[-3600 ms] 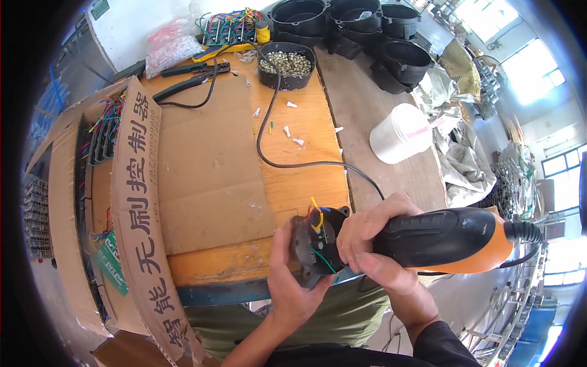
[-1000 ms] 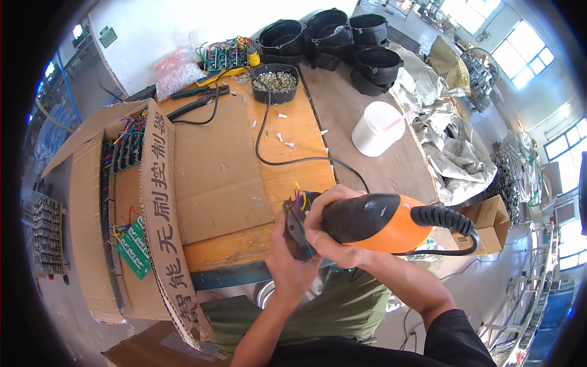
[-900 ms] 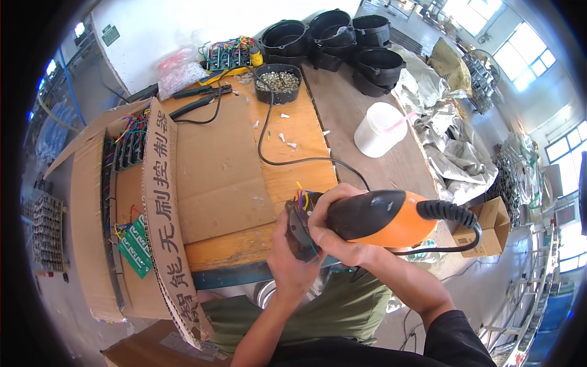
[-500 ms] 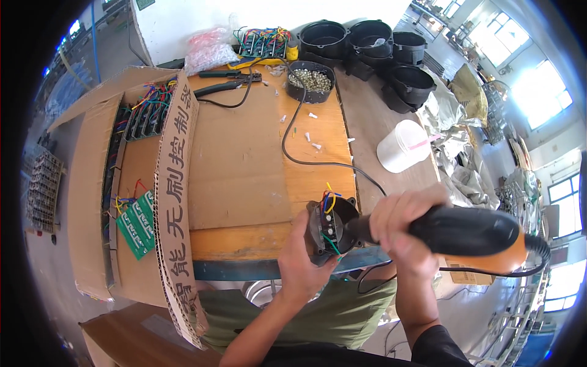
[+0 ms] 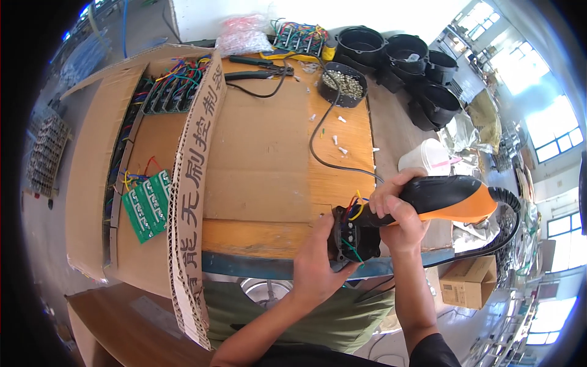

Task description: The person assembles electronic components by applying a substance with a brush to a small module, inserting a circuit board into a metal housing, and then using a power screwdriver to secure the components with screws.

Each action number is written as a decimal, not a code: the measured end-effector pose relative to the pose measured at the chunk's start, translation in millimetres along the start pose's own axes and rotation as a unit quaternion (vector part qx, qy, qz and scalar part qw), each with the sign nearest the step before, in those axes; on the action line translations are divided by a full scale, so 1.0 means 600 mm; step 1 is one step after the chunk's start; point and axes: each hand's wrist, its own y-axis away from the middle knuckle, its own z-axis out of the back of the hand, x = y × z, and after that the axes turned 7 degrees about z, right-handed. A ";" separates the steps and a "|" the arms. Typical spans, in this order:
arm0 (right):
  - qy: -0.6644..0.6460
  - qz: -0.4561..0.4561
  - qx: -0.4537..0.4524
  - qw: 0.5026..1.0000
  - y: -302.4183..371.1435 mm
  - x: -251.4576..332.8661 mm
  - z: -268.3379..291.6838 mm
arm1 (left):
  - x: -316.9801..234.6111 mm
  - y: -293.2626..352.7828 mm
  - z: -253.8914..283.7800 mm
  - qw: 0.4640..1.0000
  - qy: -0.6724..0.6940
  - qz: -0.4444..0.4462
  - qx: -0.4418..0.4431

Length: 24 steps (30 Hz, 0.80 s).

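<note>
At the table's front edge my left hand (image 5: 313, 266) is closed around the side of a black round motor housing (image 5: 369, 246), held tilted with its open side to the right. Inside it sit a row of metal terminals and red, blue, yellow and green wires (image 5: 356, 208). My right hand (image 5: 400, 211) wraps the front of an orange-and-black corded electric screwdriver (image 5: 449, 194). Its nose points left at the housing's open mouth; the tip is hidden by the housing and my fingers. The tool's cable loops down from its right end.
A cardboard box (image 5: 199, 153) with wired green circuit boards (image 5: 148, 205) stands on the left. Farther back are pliers (image 5: 254, 74), a black tray of small screws (image 5: 342, 84), and several black housings (image 5: 406, 52). A white cup (image 5: 422, 158) stands behind the screwdriver; white caps (image 5: 342, 150) lie scattered.
The view has shifted, so the table sits farther right. The screwdriver has swung round, showing more of its orange side. Both hands keep their grip.
</note>
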 end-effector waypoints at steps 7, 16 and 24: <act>-0.022 -0.016 -0.003 1.000 -0.005 -0.001 -0.004 | 0.007 0.000 0.002 0.999 -0.030 -0.024 -0.020; -0.042 -0.020 -0.008 0.999 -0.009 -0.002 0.004 | 0.007 -0.003 0.002 0.998 -0.039 -0.036 -0.022; -0.047 -0.015 -0.001 0.999 -0.012 -0.001 0.006 | 0.004 -0.004 0.001 0.998 -0.042 -0.043 -0.022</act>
